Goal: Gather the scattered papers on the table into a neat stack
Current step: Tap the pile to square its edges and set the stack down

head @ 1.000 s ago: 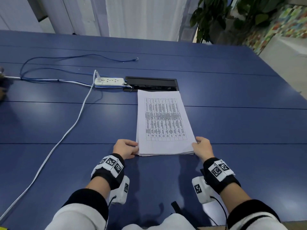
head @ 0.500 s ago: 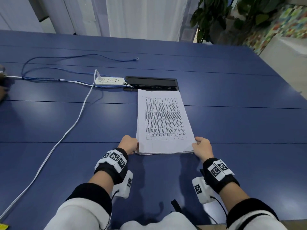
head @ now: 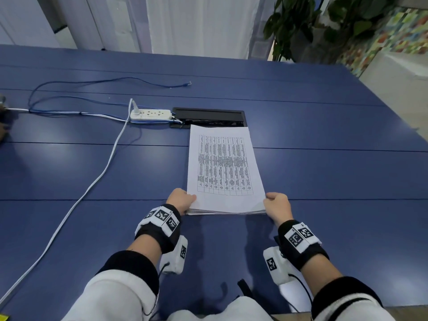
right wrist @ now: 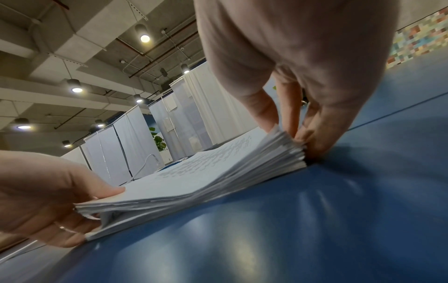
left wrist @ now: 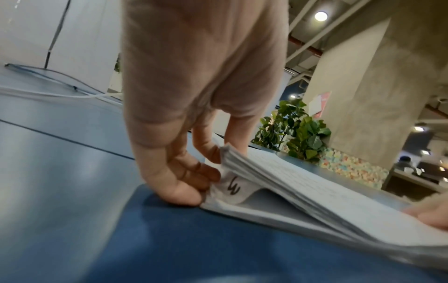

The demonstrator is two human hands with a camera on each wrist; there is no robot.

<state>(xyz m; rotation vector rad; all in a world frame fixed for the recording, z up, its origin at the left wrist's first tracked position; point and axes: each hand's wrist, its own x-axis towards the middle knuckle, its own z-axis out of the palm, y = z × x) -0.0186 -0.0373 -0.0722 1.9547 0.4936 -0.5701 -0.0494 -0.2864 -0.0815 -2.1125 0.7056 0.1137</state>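
Observation:
A stack of white papers point(head: 224, 170), its top sheet printed with a table, lies lengthwise on the blue table point(head: 335, 172). My left hand point(head: 183, 201) pinches its near left corner, thumb on top and fingers curled against the edge, as the left wrist view shows for the left hand point(left wrist: 206, 178) and the stack point(left wrist: 315, 193). My right hand point(head: 274, 203) grips the near right corner. In the right wrist view the right hand point(right wrist: 290, 132) holds that corner of the stack point(right wrist: 206, 172) a little off the table. The near edges fan slightly.
A black cable hatch point(head: 208, 115) sits at the far end of the stack. Left of it lies a white power strip point(head: 150, 114), with a white cord point(head: 92, 181) running to the near left edge and blue cables point(head: 92, 81) beyond. Potted plants point(head: 312, 26) stand past the far edge.
My left hand has slid slightly right and forward, closing in on the stack's near left corner. The right hand and the stack have barely moved.

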